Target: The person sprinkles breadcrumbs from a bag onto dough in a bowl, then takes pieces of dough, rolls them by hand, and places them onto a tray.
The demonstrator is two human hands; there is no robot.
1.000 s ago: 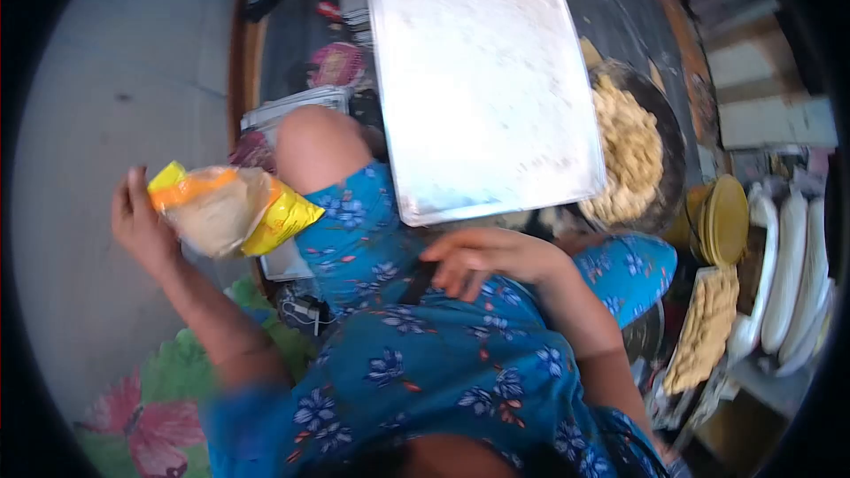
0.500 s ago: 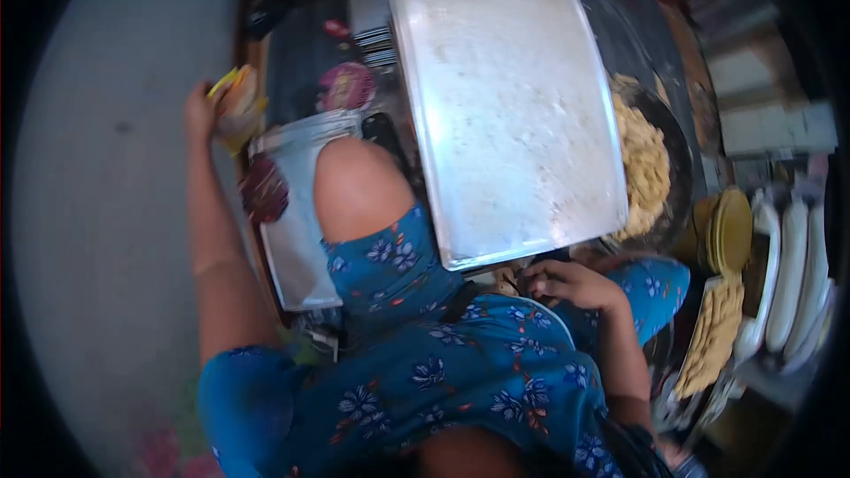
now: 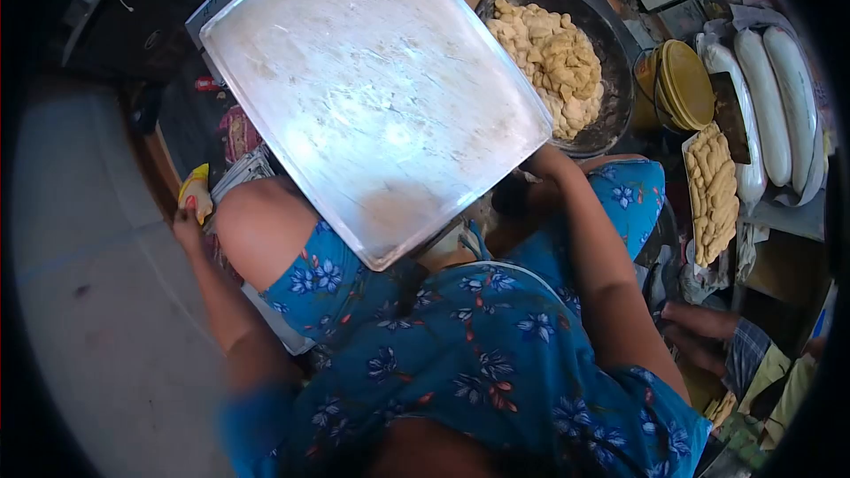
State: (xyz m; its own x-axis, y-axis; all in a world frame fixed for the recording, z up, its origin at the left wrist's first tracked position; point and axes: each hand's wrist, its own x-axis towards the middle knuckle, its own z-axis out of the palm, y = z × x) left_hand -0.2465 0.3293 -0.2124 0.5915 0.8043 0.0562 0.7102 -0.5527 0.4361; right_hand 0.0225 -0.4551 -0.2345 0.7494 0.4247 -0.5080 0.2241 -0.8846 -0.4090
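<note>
- Nearest us, our blue floral clothing (image 3: 460, 327) covers the lap, and a bare knee (image 3: 257, 221) shows at our left
- Our left hand (image 3: 188, 228) is closed round the lower end of a yellow packet (image 3: 197, 188), just beyond that knee
- The large metal tray (image 3: 381, 106) is in front of us, set at a slant, one corner pointing toward our lap
- Our right hand (image 3: 547, 166) is at the tray's right corner; its fingers are partly hidden, so we cannot tell how wide they are or whether they grip
- To our right, another person's bare limb (image 3: 704, 323) shows beside checked cloth (image 3: 748, 356)
- Farther up on the right, shaped dough (image 3: 711, 195) covers a narrow board, near long white wrapped rolls (image 3: 763, 106) and a yellow bucket (image 3: 686, 84)
- Beyond the tray's right edge, a dark basin (image 3: 618, 97) holds heaped dough (image 3: 549, 62)
- Farthest left, a small red object (image 3: 206, 84) lies near the tray
</note>
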